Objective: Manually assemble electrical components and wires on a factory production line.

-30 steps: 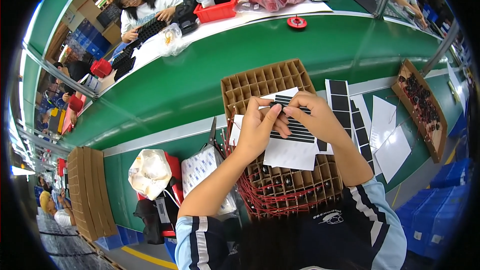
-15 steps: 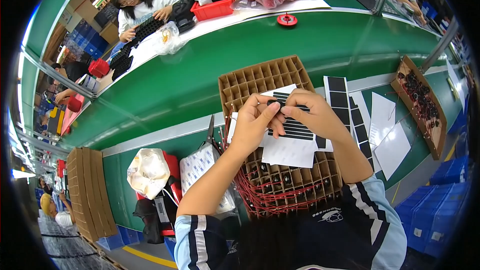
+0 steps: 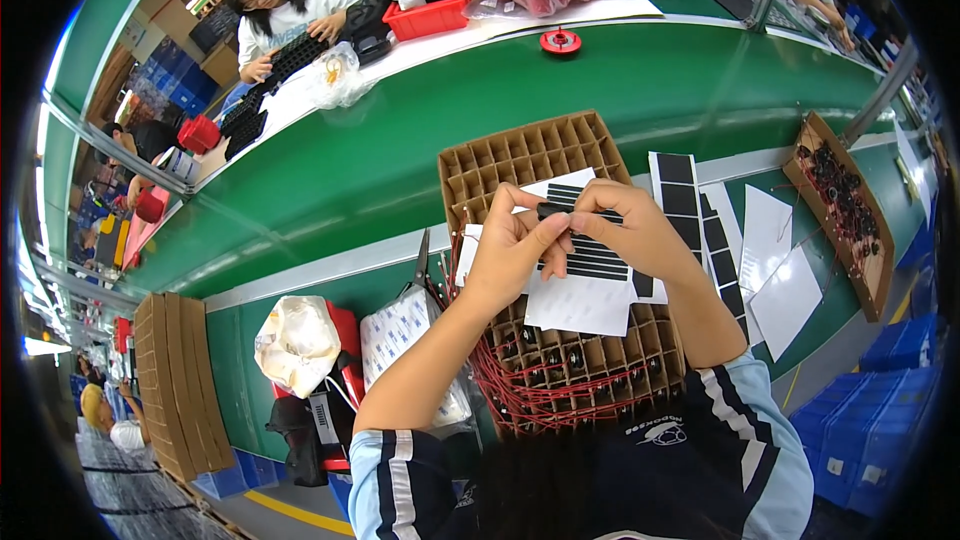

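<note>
Both hands meet over a cardboard divider box [image 3: 530,152], fingers drawn in close rather than spread. Thumb and forefinger of the left hand [image 3: 508,245] pinch a small black piece [image 3: 552,209], the other fingers curling loosely beneath it; the right hand [image 3: 628,227] has its thumb and fingertips closed at the piece's right end. That piece sits between the hands — raised above a white sheet with black strips [image 3: 592,262], which lies across the box. In the near compartments are round black parts trailing red wires [image 3: 530,410].

Just left of the box, scissors [image 3: 421,258] point toward the far side of the green worktop [image 3: 235,360]; nearer lies a white packet with blue print [image 3: 393,332], and farther left a white bag [image 3: 297,342] leans against a red container [image 3: 347,328]. Right of the box are a sheet of black rectangles [image 3: 679,202] and plain white sheets [image 3: 765,230] — then a cardboard tray [image 3: 868,292] of black wired parts. Beyond, a green conveyor belt [image 3: 340,180] carries a red disc [image 3: 560,42].
</note>
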